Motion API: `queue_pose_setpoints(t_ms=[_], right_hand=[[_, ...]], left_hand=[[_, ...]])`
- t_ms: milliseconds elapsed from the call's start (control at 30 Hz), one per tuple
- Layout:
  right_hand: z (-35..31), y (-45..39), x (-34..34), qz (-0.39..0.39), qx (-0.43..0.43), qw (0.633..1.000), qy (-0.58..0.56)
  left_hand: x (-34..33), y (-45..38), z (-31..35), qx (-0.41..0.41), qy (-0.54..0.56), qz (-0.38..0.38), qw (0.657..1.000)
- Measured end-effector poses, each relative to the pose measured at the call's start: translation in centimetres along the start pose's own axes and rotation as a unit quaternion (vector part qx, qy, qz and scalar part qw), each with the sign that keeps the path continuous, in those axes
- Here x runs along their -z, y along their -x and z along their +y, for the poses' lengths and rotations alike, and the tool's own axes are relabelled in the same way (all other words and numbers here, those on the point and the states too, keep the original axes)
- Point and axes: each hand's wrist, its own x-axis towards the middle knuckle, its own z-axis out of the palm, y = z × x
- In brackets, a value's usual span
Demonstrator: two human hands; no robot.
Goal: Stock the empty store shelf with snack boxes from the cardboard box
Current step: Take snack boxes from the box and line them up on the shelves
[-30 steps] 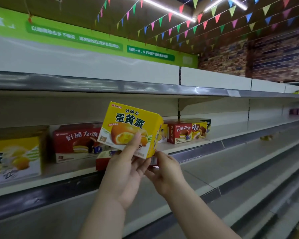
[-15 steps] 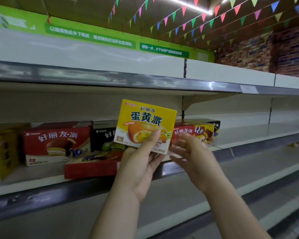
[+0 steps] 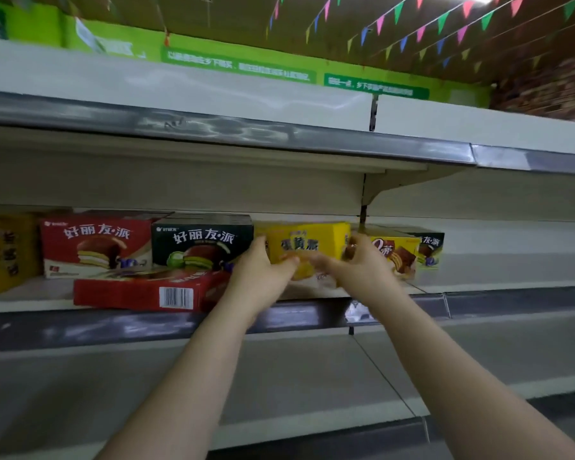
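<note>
The yellow egg-yolk pie box [image 3: 307, 249] stands upright on the shelf [image 3: 478, 287], between the black pie box [image 3: 202, 244] and the yellow Q-cake box [image 3: 395, 254]. The left hand [image 3: 263, 273] grips its left edge; its fingers [image 3: 259, 244] are curled around it. The right hand [image 3: 359, 270] is at the right edge, but it is blurred and I cannot tell its hold. To finish well, push the box straight back and keep its front level with the neighbours. The box's lower front is hidden behind both hands, and the cardboard box is out of view.
</note>
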Motion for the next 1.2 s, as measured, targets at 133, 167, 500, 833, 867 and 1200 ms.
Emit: queue_pose_setpoints(t_ms=[133, 167, 500, 833, 867, 1200], right_hand=[[0.5, -1.6, -2.0, -0.024, 0.041, 0.988, 0.145], [0.6, -1.8, -2.4, -0.027, 0.045, 0.985, 0.166], [1.6, -2.9, -3.9, -0.050, 0.080, 0.950, 0.297], [-0.3, -3.7, -4.6, -0.108, 0.041, 0.953, 0.279], [-0.3, -3.7, -4.6, -0.109, 0.045, 0.954, 0.276], [0.3, -6.7, -4.6, -0.121, -0.002, 0.948, 0.294]], left_hand=[[-0.7, -1.1, -0.8, 0.010, -0.116, 0.002, 0.993], [-0.8, -1.3, -0.9, 0.009, -0.122, -0.001, 0.992], [-0.5, -1.7, -2.3, 0.022, -0.054, 0.011, 0.998], [-0.9, -1.1, -1.6, 0.041, -0.234, 0.037, 0.971], [-0.8, -1.1, -1.5, 0.042, -0.229, 0.038, 0.972], [-0.8, -1.8, -1.6, 0.039, -0.199, 0.020, 0.979]])
